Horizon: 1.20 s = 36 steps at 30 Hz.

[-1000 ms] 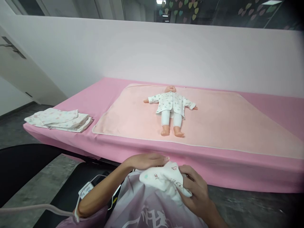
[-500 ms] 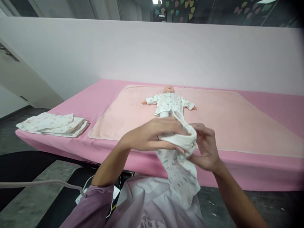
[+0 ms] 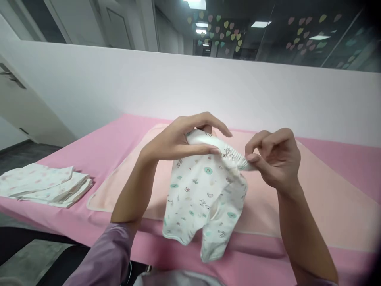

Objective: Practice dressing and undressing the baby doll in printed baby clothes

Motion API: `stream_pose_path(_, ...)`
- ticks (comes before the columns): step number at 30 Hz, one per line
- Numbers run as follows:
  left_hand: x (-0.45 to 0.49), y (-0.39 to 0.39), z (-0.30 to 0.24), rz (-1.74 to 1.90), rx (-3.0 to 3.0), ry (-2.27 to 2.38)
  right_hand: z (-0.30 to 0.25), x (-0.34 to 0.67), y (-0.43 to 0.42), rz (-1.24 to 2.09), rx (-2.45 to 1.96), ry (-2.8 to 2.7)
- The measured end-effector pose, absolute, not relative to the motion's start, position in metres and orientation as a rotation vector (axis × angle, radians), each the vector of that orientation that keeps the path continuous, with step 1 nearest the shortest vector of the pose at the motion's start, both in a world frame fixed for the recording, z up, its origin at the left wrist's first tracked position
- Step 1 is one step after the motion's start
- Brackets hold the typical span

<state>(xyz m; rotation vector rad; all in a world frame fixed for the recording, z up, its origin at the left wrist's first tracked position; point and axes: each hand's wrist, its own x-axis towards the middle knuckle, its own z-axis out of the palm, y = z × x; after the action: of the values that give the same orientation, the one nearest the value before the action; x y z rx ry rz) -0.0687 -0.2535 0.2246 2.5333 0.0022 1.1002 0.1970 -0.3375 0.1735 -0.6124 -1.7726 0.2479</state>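
Note:
A pair of white baby pants [image 3: 195,194] with small green and dark prints hangs in front of me, legs downward, above the bed's front edge. My left hand [image 3: 190,137] holds the waistband from the left, thumb on the near side and fingers behind or over it. At the waistband's right end, my right hand [image 3: 272,157] pinches the ribbed elastic between thumb and fingers. The baby doll is almost wholly hidden behind my left hand and the pants.
Folded printed cloths [image 3: 44,184] lie in a stack at the bed's left corner. A peach mat [image 3: 315,206] covers much of the pink sheet [image 3: 110,139]. Behind the bed stands a white wall [image 3: 119,83] with glass above it.
Both hands have lifted the pants and spread the waistband sideways; the legs now hang apart. My right hand has moved right and up. The view has tilted upward, and the doll is now covered.

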Motion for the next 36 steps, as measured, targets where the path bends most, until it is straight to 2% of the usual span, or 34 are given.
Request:
stream_pose_path(4, -0.052, -0.22, 0.215, 1.161, 2.434, -0.064, 0.178, 0.203, -0.312, 0.582, -0.738, -1.97)
stream_pose_path(6, -0.043, -0.205, 0.207, 1.194, 2.368, -0.085, 0.173, 0.204, -0.296, 0.638, -0.832, -2.086)
stream_pose_path(12, -0.027, -0.17, 0.184, 1.1, 2.282, 0.047, 0.143, 0.208, -0.259, 0.413, -0.871, -2.249)
stream_pose_path(17, -0.021, -0.145, 0.172, 1.081, 2.244, 0.314, 0.137, 0.227, -0.253, 0.459, -1.076, -1.919)
stream_pose_path(26, -0.005, -0.125, 0.154, 1.163, 2.283, 0.29, 0.144, 0.241, -0.25, 0.228, -1.309, -1.869)
stream_pose_path(30, -0.002, -0.121, 0.149, 1.198, 2.311, 0.253, 0.14, 0.254, -0.245, 0.325, -1.345, -1.878)
stream_pose_path(33, -0.002, -0.118, 0.146, 1.234, 2.267, 0.249, 0.143, 0.257, -0.245, 0.373, -1.313, -1.958)
stream_pose_path(36, -0.002, -0.119, 0.145, 1.224, 2.196, 0.249, 0.146, 0.249, -0.248, 0.224, -1.064, -1.937)
